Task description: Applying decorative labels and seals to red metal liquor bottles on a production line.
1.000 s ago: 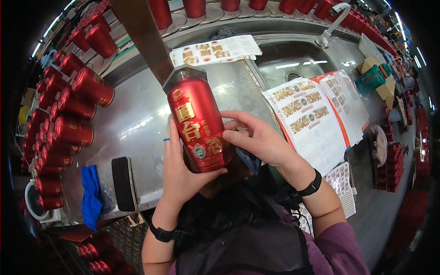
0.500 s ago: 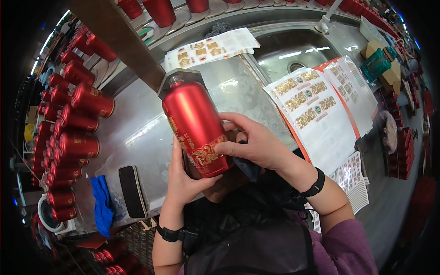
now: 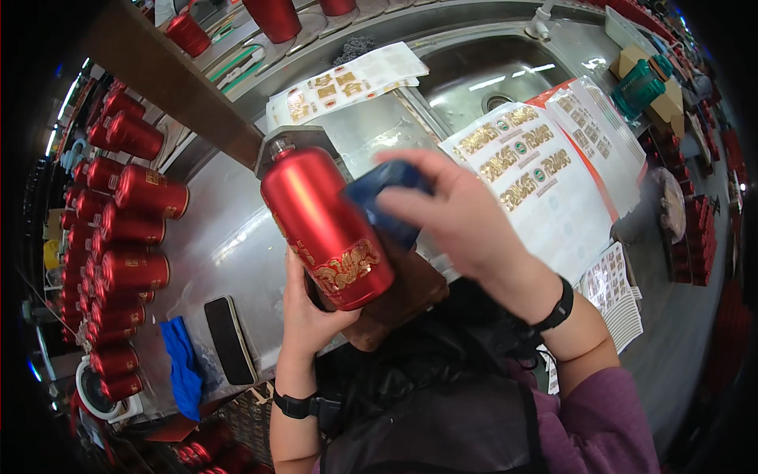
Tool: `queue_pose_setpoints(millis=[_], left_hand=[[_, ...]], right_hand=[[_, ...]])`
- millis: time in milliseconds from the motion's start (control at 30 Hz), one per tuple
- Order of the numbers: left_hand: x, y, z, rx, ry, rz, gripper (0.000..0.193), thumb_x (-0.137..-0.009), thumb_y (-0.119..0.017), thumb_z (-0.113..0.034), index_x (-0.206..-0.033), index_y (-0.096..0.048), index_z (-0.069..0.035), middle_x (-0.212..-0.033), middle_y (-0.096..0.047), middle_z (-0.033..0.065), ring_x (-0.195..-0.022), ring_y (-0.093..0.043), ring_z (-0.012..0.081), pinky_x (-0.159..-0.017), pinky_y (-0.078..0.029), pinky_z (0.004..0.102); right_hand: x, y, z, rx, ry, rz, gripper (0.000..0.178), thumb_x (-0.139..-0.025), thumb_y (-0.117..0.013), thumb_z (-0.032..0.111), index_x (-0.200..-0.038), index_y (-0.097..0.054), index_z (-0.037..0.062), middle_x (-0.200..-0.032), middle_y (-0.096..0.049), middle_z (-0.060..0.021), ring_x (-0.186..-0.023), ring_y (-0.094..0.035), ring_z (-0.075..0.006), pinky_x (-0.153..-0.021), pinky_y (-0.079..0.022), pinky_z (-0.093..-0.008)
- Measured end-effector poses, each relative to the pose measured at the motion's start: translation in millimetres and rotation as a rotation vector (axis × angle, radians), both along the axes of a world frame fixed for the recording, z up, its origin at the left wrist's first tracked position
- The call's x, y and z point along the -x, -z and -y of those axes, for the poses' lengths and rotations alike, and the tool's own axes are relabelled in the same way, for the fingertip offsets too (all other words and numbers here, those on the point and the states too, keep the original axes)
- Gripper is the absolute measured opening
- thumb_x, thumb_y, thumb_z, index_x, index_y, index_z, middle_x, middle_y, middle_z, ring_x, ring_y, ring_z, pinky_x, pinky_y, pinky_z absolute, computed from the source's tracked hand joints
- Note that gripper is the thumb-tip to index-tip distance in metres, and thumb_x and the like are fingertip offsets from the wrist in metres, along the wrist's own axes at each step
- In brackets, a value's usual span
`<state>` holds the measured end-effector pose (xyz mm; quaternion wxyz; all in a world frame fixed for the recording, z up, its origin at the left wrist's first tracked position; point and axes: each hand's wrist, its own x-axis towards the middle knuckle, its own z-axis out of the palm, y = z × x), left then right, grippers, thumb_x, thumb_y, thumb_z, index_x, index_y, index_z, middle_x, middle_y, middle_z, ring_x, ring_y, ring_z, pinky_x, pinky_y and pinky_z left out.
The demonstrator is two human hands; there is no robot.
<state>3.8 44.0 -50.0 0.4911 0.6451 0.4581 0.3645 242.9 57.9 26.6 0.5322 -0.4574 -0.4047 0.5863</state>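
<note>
A shiny red bottle (image 3: pixel 320 217) with a gold dragon-like pattern near its base lies tilted before me, its narrow neck against a dark bracket (image 3: pixel 316 136). My left hand (image 3: pixel 306 312) grips the bottle's lower left side from beneath, some of its fingers hidden behind it. In my right hand (image 3: pixel 450 205), blurred by motion, is a flat dark blue pad (image 3: pixel 395 189), pinched between thumb and fingers. It is next to the bottle's right side; whether it touches cannot be made out. Below the bottle shows a brown block (image 3: pixel 414 296).
Many red bottles (image 3: pixel 138 268) stand along the left. A phone (image 3: pixel 229 340) and blue cloth (image 3: pixel 181 367) lie on the metal table. Gold-patterned sheets (image 3: pixel 521 174) lie at right, more sheets (image 3: pixel 339 87) at the back, beside a sink (image 3: pixel 474 83). A brown beam (image 3: pixel 174 87) slants in.
My right hand has left the bottle's gold pattern and moved up and right, now holding the blue pad out beside the bottle. My left hand still holds the bottle.
</note>
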Motion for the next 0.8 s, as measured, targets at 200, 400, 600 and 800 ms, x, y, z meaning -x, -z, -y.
queue_pose_setpoints(millis=[200,400,600,800], left_hand=[[-1,3,-1,-0.016,-0.038,-0.068,0.108,-0.055,-0.085,-0.019,-0.148,-0.033,-0.001,-0.139,-0.047,0.0184,-0.132,-0.047,0.0335,-0.109,-0.037,0.0403],[6,-1,-1,-0.039,0.025,-0.07,0.11,-0.058,-0.088,-0.026,-0.149,-0.03,-0.001,-0.141,-0.046,0.0183,-0.134,-0.044,0.0332,-0.111,-0.035,0.042],[-24,-39,1,0.107,-0.097,0.436,0.096,-0.085,-0.073,-0.027,-0.156,-0.014,-0.001,-0.147,-0.041,0.0163,-0.132,-0.045,0.0269,-0.111,-0.035,0.0391],[-46,-63,-7,0.052,-0.189,0.223,0.085,-0.089,-0.069,-0.005,-0.154,-0.015,0.004,-0.14,-0.046,0.0154,-0.124,-0.049,0.0179,-0.105,-0.04,0.0326]], right_hand=[[16,4,12,-0.03,-0.118,0.128,0.033,-0.091,-0.069,0.009,-0.121,-0.059,-0.0019,-0.103,-0.066,-0.003,-0.094,-0.061,-0.0078,-0.084,-0.05,-0.0237],[-14,17,20,0.144,-0.019,-0.033,0.031,-0.091,-0.068,0.007,-0.12,-0.06,-0.0008,-0.102,-0.067,-0.0034,-0.092,-0.063,-0.0084,-0.082,-0.051,-0.0233],[-17,26,38,0.24,-0.055,-0.14,0.028,-0.092,-0.066,0.004,-0.119,-0.06,-0.0001,-0.101,-0.066,-0.0016,-0.09,-0.063,-0.0075,-0.082,-0.05,-0.0222],[-10,27,21,0.147,0.037,0.037,0.022,-0.097,-0.063,0.014,-0.115,-0.061,0.0018,-0.09,-0.063,0.001,-0.081,-0.058,-0.0051,-0.075,-0.047,-0.0221]])
